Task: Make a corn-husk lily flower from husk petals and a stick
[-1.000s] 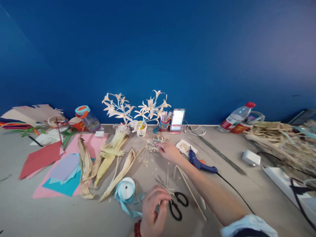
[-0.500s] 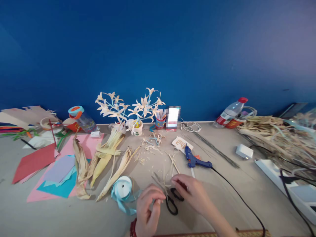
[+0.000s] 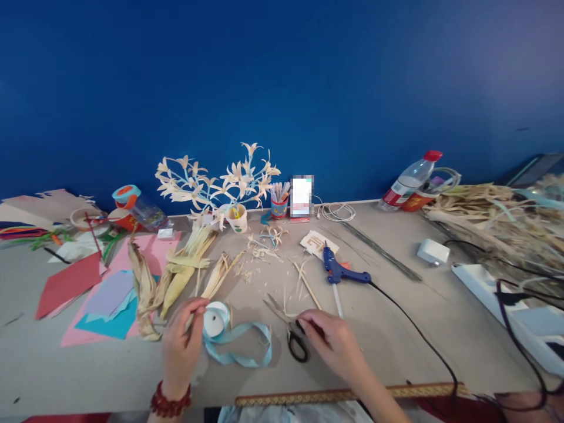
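Observation:
My left hand (image 3: 181, 332) is closed around the lower end of a dried corn husk (image 3: 219, 277), just left of the roll of light blue ribbon (image 3: 215, 320). A loose length of that ribbon curls to the right over the table. My right hand (image 3: 330, 338) is by the black-handled scissors (image 3: 297, 348), its thumb and fingers drawn together over one handle loop. Whether it grips the loop or a thin piece is hidden. Thin husk strips (image 3: 304, 282) lie beyond the scissors, and a blue glue gun (image 3: 343, 273) rests past my right hand.
Husk flowers (image 3: 247, 176) stand in a small cup (image 3: 237, 218) at the back. More husks (image 3: 187, 282) and coloured paper (image 3: 70, 285) lie left. Wires (image 3: 381, 249), a plastic bottle (image 3: 408, 182) and a power strip (image 3: 497, 305) are right. The glue gun's cord (image 3: 414, 323) crosses the table front.
My left hand has moved left from beside the scissors, past the ribbon roll, to the husk. My right hand has shifted slightly closer over the scissors' handle. The view has tilted down.

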Demonstrator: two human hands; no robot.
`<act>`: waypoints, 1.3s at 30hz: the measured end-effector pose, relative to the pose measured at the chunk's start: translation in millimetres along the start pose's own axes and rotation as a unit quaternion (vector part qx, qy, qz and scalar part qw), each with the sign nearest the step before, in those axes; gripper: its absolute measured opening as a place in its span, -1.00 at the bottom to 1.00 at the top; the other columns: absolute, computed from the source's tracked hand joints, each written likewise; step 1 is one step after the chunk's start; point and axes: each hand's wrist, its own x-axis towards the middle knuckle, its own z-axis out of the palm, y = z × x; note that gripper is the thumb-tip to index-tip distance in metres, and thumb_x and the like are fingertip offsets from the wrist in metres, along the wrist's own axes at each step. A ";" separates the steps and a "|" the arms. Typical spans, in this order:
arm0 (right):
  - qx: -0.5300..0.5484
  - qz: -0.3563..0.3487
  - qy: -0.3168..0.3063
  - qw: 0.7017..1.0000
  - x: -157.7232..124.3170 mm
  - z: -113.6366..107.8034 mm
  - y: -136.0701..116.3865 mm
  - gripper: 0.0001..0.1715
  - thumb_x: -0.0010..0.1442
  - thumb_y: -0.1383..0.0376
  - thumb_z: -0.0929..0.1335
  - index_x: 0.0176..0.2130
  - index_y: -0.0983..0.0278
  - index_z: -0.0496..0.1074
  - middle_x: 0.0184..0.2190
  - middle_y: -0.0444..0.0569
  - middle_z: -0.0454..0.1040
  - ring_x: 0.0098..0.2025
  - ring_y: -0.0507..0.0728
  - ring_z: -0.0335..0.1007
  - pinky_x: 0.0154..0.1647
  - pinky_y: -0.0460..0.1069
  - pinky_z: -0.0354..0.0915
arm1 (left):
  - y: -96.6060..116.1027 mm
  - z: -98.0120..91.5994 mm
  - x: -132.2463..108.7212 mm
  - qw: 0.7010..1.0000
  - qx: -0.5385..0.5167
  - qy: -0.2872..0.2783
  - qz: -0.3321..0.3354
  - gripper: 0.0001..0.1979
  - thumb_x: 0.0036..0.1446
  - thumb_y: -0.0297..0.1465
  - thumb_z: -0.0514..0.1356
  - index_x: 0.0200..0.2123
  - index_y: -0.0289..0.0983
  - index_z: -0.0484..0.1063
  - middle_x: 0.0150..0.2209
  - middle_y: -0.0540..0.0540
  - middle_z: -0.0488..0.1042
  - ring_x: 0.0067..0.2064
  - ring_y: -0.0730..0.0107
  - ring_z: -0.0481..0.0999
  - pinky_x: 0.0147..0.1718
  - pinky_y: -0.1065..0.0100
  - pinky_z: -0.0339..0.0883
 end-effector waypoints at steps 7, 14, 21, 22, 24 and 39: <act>0.000 -0.002 0.018 1.000 0.5 -0.6 5.0 -0.71 0.35 0.24 0.21 -0.26 0.22 0.47 -0.37 -0.06 0.57 -0.35 0.11 0.49 -0.32 -0.07 0.28 | 2.4 -6.4 19.3 0.991 0.053 -0.100 0.072 -0.81 0.26 -0.38 0.08 -0.11 -0.20 0.44 -0.11 -0.13 0.52 -0.04 0.21 0.50 -0.04 0.22 0.37; -0.001 -0.030 0.003 1.000 1.4 2.5 -6.2 -0.69 0.36 0.21 0.20 -0.26 0.22 0.48 -0.36 -0.03 0.57 -0.34 0.13 0.49 -0.32 -0.05 0.30 | 31.4 47.1 123.5 0.940 0.180 -0.262 0.124 -0.71 0.29 -0.39 -0.01 -0.10 -0.21 0.51 -0.13 -0.14 0.56 -0.11 0.26 0.51 -0.10 0.30 0.33; 0.012 -0.021 0.049 0.999 -8.2 -6.2 5.8 -0.71 0.36 0.20 0.20 -0.24 0.23 0.45 -0.35 -0.02 0.56 -0.35 0.13 0.50 -0.30 -0.05 0.32 | 28.9 110.3 154.4 0.910 0.243 -0.316 0.112 -0.78 0.20 -0.35 0.11 -0.30 -0.24 0.56 -0.39 -0.18 0.57 -0.27 0.12 0.54 -0.25 0.24 0.28; 0.009 -0.019 0.057 0.998 -9.5 -8.0 8.4 -0.71 0.36 0.20 0.20 -0.25 0.23 0.45 -0.36 -0.02 0.56 -0.36 0.13 0.50 -0.31 -0.05 0.33 | 26.6 114.6 153.7 0.909 0.250 -0.316 0.105 -0.78 0.20 -0.36 0.10 -0.29 -0.25 0.55 -0.41 -0.19 0.56 -0.28 0.11 0.54 -0.27 0.24 0.27; 0.000 -0.014 0.068 0.998 -11.0 -11.0 12.3 -0.70 0.36 0.18 0.20 -0.26 0.23 0.44 -0.38 -0.01 0.56 -0.38 0.13 0.50 -0.33 -0.05 0.33 | 22.2 120.0 152.3 0.909 0.260 -0.313 0.092 -0.77 0.20 -0.38 0.07 -0.25 -0.28 0.53 -0.41 -0.21 0.55 -0.29 0.11 0.54 -0.29 0.24 0.25; 0.001 -0.015 0.039 0.999 -0.7 -11.3 8.1 -0.68 0.36 0.20 0.19 -0.25 0.21 0.47 -0.39 -0.02 0.56 -0.36 0.14 0.49 -0.35 -0.05 0.32 | -11.1 101.3 162.7 0.926 0.068 -0.370 0.011 -0.63 0.16 -0.13 0.08 -0.28 -0.31 0.50 -0.57 0.03 0.41 -0.54 0.43 0.34 -0.55 0.45 0.10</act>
